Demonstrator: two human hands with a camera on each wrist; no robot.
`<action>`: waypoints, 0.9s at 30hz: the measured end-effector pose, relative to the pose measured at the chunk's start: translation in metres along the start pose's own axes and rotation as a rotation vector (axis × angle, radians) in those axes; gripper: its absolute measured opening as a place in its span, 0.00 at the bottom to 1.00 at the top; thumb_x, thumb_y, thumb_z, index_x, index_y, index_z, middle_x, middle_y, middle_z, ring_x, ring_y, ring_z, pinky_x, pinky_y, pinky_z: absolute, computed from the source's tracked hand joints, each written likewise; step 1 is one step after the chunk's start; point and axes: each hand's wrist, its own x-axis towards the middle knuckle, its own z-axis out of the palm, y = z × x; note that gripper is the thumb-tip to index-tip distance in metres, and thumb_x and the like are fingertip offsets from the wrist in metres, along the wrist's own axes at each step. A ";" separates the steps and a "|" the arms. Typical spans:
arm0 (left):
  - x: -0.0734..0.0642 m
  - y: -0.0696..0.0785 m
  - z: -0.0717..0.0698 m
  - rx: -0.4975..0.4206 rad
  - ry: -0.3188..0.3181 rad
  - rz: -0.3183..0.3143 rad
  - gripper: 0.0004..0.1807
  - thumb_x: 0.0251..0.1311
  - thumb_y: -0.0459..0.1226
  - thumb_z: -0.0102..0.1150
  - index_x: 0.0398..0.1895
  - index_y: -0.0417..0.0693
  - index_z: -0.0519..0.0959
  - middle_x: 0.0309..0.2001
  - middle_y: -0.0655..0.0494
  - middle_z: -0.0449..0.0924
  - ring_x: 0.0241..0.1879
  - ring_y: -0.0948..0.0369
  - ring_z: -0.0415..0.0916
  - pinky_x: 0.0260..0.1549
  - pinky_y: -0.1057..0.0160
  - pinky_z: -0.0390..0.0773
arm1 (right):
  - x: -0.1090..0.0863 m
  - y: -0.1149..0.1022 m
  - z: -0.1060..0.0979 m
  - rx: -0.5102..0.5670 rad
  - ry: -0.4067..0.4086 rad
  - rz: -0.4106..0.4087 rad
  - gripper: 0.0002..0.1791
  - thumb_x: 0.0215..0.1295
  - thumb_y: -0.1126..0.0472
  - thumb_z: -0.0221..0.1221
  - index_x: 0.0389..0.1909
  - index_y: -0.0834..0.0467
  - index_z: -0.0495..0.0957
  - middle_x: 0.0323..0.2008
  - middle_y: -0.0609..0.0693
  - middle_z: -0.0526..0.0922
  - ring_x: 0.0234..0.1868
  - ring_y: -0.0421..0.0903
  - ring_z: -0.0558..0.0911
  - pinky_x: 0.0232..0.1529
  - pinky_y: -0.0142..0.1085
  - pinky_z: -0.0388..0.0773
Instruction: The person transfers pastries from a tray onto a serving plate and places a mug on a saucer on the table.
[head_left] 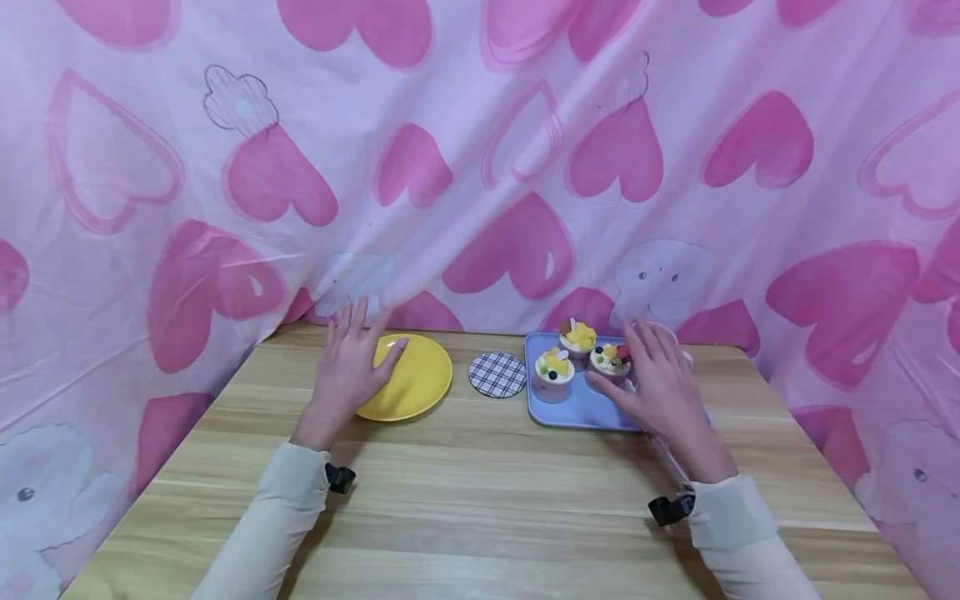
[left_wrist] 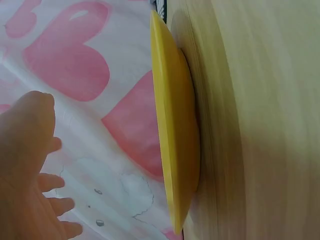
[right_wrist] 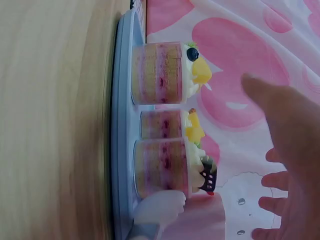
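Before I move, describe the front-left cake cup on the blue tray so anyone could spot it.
On the wooden table, a blue tray sits beside the checked coaster. On it, the front-left cake cup stands nearest that coaster. It carries yellow fruit and a dark berry, without the red fruit on the right-hand cup or the brown piece on the rear cup.

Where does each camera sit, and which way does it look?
Head: on the person's head, facing forward and down at the wooden table and heart-patterned cloth; both sleeves, the left grip and the right grip show.
Left wrist: on that wrist, picture sideways, looking past the yellow plate at the cloth; left grip at the left edge.
Right wrist: on that wrist, also sideways, looking over the blue tray and dessert cups; right grip at the right edge.
Shared: head and left wrist both see the plate.
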 end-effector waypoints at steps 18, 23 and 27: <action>-0.020 -0.027 -0.009 -0.084 0.021 -0.052 0.24 0.68 0.45 0.59 0.62 0.44 0.78 0.67 0.37 0.73 0.63 0.38 0.73 0.50 0.32 0.78 | -0.054 0.037 -0.017 0.027 -0.130 0.086 0.59 0.57 0.30 0.63 0.81 0.54 0.47 0.72 0.71 0.59 0.69 0.72 0.60 0.62 0.75 0.60; -0.022 -0.034 -0.005 -0.100 -0.032 -0.084 0.23 0.67 0.41 0.58 0.62 0.43 0.77 0.64 0.38 0.75 0.60 0.39 0.76 0.49 0.33 0.79 | -0.069 0.046 -0.016 0.006 -0.195 0.111 0.64 0.55 0.24 0.59 0.81 0.53 0.41 0.68 0.73 0.60 0.65 0.71 0.61 0.56 0.74 0.67; -0.024 -0.040 -0.002 -0.105 -0.071 -0.112 0.22 0.67 0.39 0.57 0.61 0.41 0.78 0.62 0.38 0.76 0.58 0.39 0.77 0.53 0.36 0.79 | -0.078 0.048 -0.013 -0.021 -0.255 0.125 0.69 0.52 0.20 0.57 0.81 0.54 0.35 0.67 0.75 0.59 0.64 0.71 0.61 0.56 0.73 0.69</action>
